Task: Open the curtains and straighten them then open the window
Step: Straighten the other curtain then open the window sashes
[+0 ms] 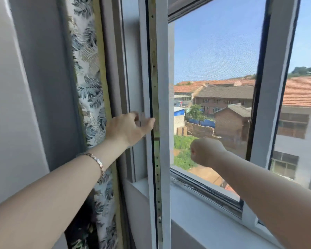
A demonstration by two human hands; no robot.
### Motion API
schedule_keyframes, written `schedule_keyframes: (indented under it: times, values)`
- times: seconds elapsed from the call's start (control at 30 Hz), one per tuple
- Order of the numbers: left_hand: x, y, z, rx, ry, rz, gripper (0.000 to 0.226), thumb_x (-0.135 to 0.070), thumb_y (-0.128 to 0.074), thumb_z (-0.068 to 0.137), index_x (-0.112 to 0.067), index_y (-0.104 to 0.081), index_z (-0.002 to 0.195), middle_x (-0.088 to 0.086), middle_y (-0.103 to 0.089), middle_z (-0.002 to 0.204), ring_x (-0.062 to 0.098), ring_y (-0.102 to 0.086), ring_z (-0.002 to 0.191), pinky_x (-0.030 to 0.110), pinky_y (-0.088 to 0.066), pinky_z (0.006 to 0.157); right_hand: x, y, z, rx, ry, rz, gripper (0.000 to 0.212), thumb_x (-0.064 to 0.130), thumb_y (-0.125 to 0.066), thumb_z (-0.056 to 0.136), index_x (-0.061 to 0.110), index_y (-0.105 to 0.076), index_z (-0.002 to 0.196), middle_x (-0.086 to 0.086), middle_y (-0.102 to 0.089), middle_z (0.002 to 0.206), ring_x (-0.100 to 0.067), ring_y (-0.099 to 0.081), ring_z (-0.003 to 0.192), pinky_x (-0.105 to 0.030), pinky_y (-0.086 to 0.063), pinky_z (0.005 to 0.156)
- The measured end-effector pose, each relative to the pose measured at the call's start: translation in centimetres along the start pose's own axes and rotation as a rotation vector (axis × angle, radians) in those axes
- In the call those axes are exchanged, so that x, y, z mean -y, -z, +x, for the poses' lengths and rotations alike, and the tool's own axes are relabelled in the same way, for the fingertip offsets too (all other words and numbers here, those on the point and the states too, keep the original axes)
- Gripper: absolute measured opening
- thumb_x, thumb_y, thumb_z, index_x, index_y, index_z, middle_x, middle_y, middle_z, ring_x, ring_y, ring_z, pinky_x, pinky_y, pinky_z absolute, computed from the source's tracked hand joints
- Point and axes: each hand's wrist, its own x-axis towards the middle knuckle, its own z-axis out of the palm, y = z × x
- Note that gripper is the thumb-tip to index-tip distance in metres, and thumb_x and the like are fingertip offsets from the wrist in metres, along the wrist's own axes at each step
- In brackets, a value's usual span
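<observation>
The white window sash is swung inward and seen edge-on, its metal lock strip facing me. My left hand grips the sash handle at mid height. My right hand is a closed fist held in front of the insect screen, with nothing visible in it. The leaf-patterned curtain hangs gathered at the far left, beside a grey curtain panel.
A white windowsill runs below the opening. A fixed white frame post stands to the right, with a second pane beyond it. Rooftops and sky lie outside. A bracelet sits on my left wrist.
</observation>
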Motion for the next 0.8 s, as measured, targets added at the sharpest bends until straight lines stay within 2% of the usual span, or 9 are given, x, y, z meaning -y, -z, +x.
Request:
schedule_keyframes:
  times: [0.1,0.23,0.37,0.43,0.53,0.57,0.63,0.7,0.8]
  values:
    - [4.1,0.7,-0.1,-0.047,-0.018,-0.011,0.061,-0.073,-0.022,0.067,-0.020,-0.052,0.075,-0.006,-0.045,0.048,0.018,-0.049,0.049,0.020,-0.028,0.043,4.2,0.4,1.3,-0.007,-0.028,0.000,0.018,0.018,-0.046,0.090,0.010,-0.054,0.076,-0.006,-0.061,0.090,-0.030,-0.062,0.089,-0.028,-0.040,0.064]
    - [11.7,1.4,0.6,-0.007,0.001,-0.154,0.068,-0.072,-0.025,0.067,-0.016,-0.059,0.083,-0.002,-0.058,0.060,0.022,-0.056,0.057,0.023,-0.038,0.047,10.9,0.3,2.8,-0.018,-0.102,0.028,0.033,0.015,-0.046,0.087,0.015,-0.037,0.055,0.000,-0.045,0.066,-0.026,-0.051,0.076,-0.029,-0.039,0.064]
    - [17.3,2.2,1.1,0.040,-0.021,-0.244,0.059,-0.072,-0.017,0.062,-0.017,-0.038,0.064,0.000,-0.044,0.053,0.022,-0.049,0.051,0.025,-0.033,0.046,16.1,1.0,3.8,-0.008,-0.155,0.015,0.017,0.014,-0.046,0.090,0.013,-0.058,0.078,-0.007,-0.060,0.089,-0.027,-0.060,0.084,-0.029,-0.042,0.066]
    - [19.4,2.3,1.2,0.055,0.015,-0.283,0.061,-0.069,-0.015,0.063,-0.014,-0.041,0.066,0.000,-0.043,0.054,0.022,-0.048,0.051,0.026,-0.034,0.049,17.9,1.4,4.2,-0.011,-0.164,0.014,0.030,0.015,-0.046,0.090,0.014,-0.044,0.060,-0.006,-0.055,0.084,-0.026,-0.054,0.076,-0.028,-0.041,0.065]
    - [21.1,2.4,0.7,-0.057,0.119,-0.383,0.042,-0.057,-0.020,0.070,-0.021,-0.038,0.059,-0.002,-0.045,0.055,0.018,-0.047,0.051,0.022,-0.028,0.047,20.2,1.8,5.2,-0.019,-0.165,0.004,0.037,0.012,-0.045,0.088,0.016,-0.033,0.054,-0.004,-0.052,0.074,-0.025,-0.053,0.073,-0.027,-0.041,0.063]
    - [20.8,2.1,0.4,-0.129,0.194,-0.437,0.035,-0.048,-0.026,0.074,-0.021,-0.045,0.063,-0.001,-0.053,0.065,0.021,-0.053,0.060,0.022,-0.031,0.049,20.8,1.9,5.3,-0.018,-0.160,-0.003,0.036,0.011,-0.045,0.087,0.016,-0.033,0.054,-0.003,-0.051,0.072,-0.025,-0.053,0.073,-0.027,-0.041,0.062]
    - [19.4,1.4,0.3,-0.294,0.373,-0.529,0.031,-0.029,-0.038,0.086,-0.013,-0.056,0.104,0.012,-0.058,0.113,0.031,-0.059,0.099,0.032,-0.048,0.070,22.0,1.9,5.8,-0.009,-0.157,-0.023,0.036,0.009,-0.043,0.088,0.016,-0.033,0.054,-0.001,-0.048,0.068,-0.024,-0.053,0.072,-0.026,-0.040,0.057]
    - [17.3,0.6,0.6,-0.362,0.472,-0.515,0.053,-0.026,-0.040,0.093,-0.005,-0.030,0.141,0.024,-0.027,0.148,0.039,-0.037,0.131,0.047,-0.040,0.101,22.7,1.8,6.0,0.003,-0.148,-0.035,0.036,0.007,-0.042,0.089,0.015,-0.033,0.055,0.001,-0.042,0.062,-0.024,-0.050,0.071,-0.024,-0.037,0.052]
    - [15.7,-0.4,0.8,-0.281,0.423,-0.336,0.081,-0.048,-0.043,0.090,-0.002,-0.010,0.148,0.025,-0.015,0.154,0.038,-0.022,0.141,0.054,-0.030,0.108,23.4,1.8,6.1,0.037,-0.110,-0.094,0.026,0.008,-0.041,0.090,0.011,-0.042,0.064,0.000,-0.047,0.068,-0.024,-0.051,0.074,-0.027,-0.041,0.058]
